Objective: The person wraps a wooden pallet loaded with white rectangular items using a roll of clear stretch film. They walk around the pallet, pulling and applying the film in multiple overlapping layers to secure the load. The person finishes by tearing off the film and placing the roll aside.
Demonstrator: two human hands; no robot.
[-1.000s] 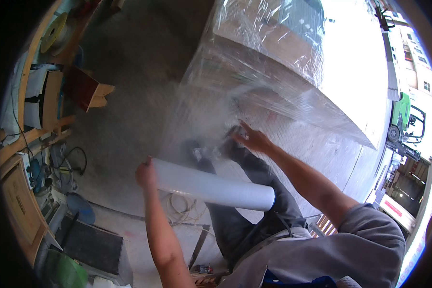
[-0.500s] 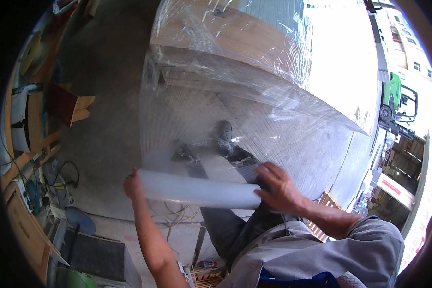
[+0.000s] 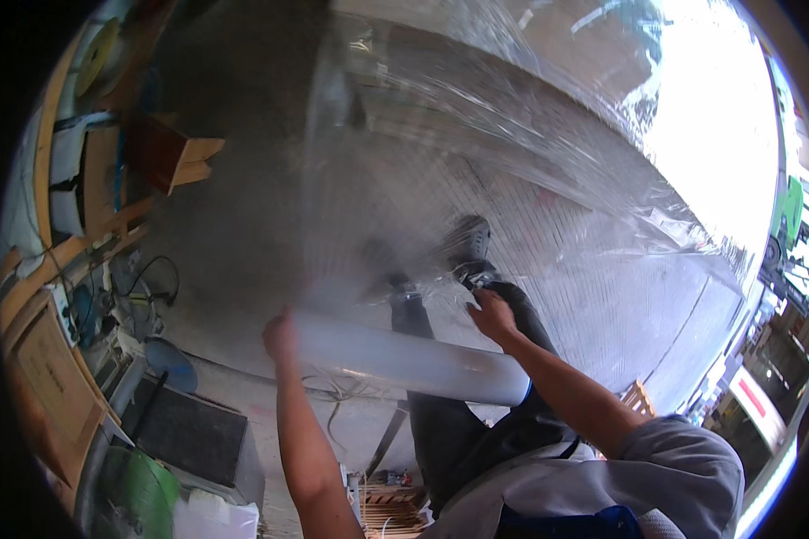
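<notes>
A wide roll of clear stretch film (image 3: 413,359) lies crosswise in front of my legs. My left hand (image 3: 280,338) is closed round its left end. A sheet of film (image 3: 548,229) runs from the roll up to the wrapped load (image 3: 512,99) ahead, and my shoes show through it. Beyond the roll, toward its right half, my right hand (image 3: 494,318) is off the roll with its fingers stretched out, close to the film. Whether it touches the film I cannot tell.
On the left stand a wooden shelf with boxes (image 3: 99,171), a red-brown box with open flaps (image 3: 166,157) and a dark cabinet (image 3: 189,431). A cord (image 3: 337,391) lies on the floor near the roll. A green forklift (image 3: 789,211) shows at the far right.
My right hand has left the roll's right end and moved forward over the film. My left hand still holds the other end. The view has shifted, so the load sits higher and farther right.
</notes>
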